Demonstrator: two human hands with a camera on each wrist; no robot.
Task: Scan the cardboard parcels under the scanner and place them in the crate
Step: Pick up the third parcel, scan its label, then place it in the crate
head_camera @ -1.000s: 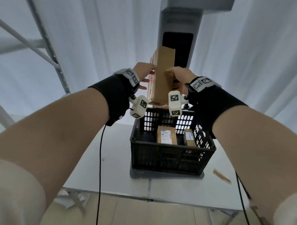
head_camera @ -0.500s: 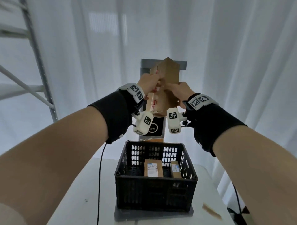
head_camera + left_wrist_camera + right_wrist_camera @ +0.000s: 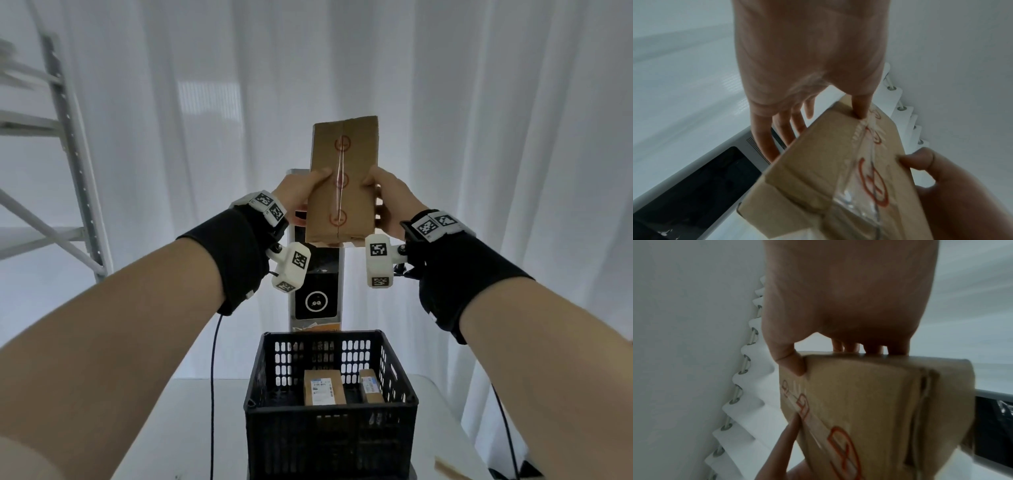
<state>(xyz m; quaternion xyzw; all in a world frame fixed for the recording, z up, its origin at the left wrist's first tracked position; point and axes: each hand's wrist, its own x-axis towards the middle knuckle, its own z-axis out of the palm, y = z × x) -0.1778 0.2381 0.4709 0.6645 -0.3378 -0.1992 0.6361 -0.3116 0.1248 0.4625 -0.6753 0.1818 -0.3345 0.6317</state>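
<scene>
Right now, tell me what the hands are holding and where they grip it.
Both hold one cardboard parcel upright: left hand on its left long edge, right hand on its right, thumbs on the taped face.

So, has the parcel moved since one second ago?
Yes. The parcel rose against the scanner: its top was below the scanner's top, now above it.

right hand (image 3: pixel 849 296) | grip: thumb and fingers clasp parcel (image 3: pixel 869 402)
</scene>
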